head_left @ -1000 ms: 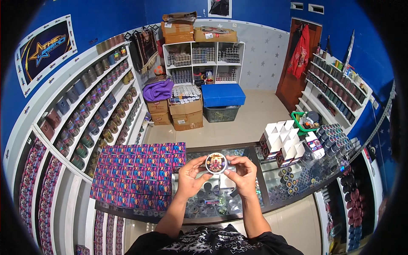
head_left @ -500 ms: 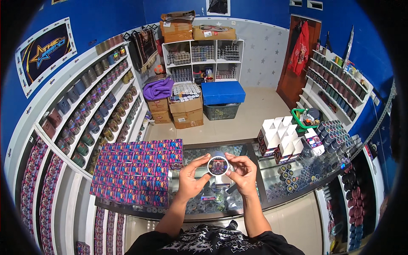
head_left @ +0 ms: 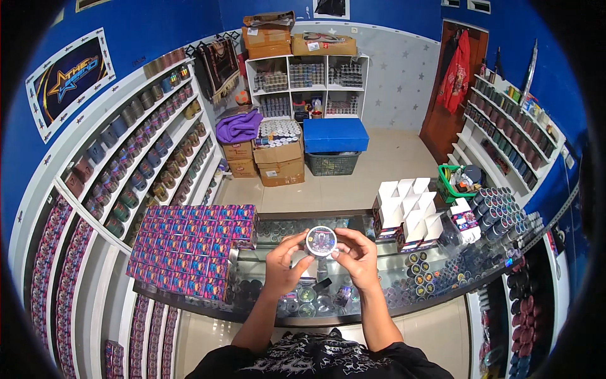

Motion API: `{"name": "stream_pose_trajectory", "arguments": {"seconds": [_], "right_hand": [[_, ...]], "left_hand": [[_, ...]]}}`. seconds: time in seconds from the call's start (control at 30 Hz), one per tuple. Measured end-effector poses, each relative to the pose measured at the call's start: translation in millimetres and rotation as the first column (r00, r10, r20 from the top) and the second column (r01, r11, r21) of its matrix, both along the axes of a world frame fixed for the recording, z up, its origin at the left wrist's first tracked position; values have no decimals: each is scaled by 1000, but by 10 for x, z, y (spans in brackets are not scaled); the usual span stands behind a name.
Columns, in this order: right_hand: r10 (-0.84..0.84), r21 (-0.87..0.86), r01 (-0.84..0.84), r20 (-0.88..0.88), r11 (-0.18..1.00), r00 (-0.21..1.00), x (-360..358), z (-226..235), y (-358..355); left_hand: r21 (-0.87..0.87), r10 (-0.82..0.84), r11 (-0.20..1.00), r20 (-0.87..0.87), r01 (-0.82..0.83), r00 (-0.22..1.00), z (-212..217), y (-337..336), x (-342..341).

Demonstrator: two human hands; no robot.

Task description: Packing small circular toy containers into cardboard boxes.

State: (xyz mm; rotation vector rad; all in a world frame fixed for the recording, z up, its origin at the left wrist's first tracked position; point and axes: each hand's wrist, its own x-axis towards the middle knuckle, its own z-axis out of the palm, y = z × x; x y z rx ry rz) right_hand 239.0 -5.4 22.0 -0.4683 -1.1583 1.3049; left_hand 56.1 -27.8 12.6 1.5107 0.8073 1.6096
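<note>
Subject item: one round container [head_left: 321, 241] with a pale rim and a dark printed face. It is between the fingers of both hands, raised above the glass-topped desk [head_left: 249, 268], printed face turned up towards the wearer.

Condition of grasp: the left hand [head_left: 282, 270] grips the container's left edge, thumb low on the rim; the right hand [head_left: 356, 259] grips the right edge in like manner, its thumb at the lower right. Neither set of fingers is released. The container's side and underside are hidden, so their contact there cannot be determined.

Surroundings: left of the fingers, a block of printed boxes [head_left: 183, 246] sits close-packed. Nearer the wearer than the fingers, a small black object [head_left: 322, 284] is visible. Right of the fingers and farther out are open white cartons [head_left: 410, 215], with rows of round containers [head_left: 499, 211] beyond.

Assessment: the step in hand is judged to be presenting the face for viewing. The two-sided rim hold appears sound. Thumbs should bear on the edge only, leaving the print uncovered. Pressure should be even and light, as the smooth rim may slip. A slight tilt is advisable should glare obscure the print; any turning should be done with one hand supporting throughout.
</note>
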Motion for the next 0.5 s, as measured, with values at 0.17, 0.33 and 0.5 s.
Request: {"name": "stream_pose_trajectory", "arguments": {"seconds": [0.17, 0.33, 0.5], "right_hand": [[23, -3, -23, 59, 1000, 998, 219, -21, 80], [79, -23, -78, 28, 997, 996, 405, -82, 176], [151, -46, -152, -15, 987, 988, 566, -100, 212]], "left_hand": [[-21, 111, 992, -279, -122, 954, -15, -1, 150], [-93, 86, 992, -39, -89, 996, -133, 0, 417], [-111, 106, 988, -2, -106, 994, -152, -26, 620]]}}
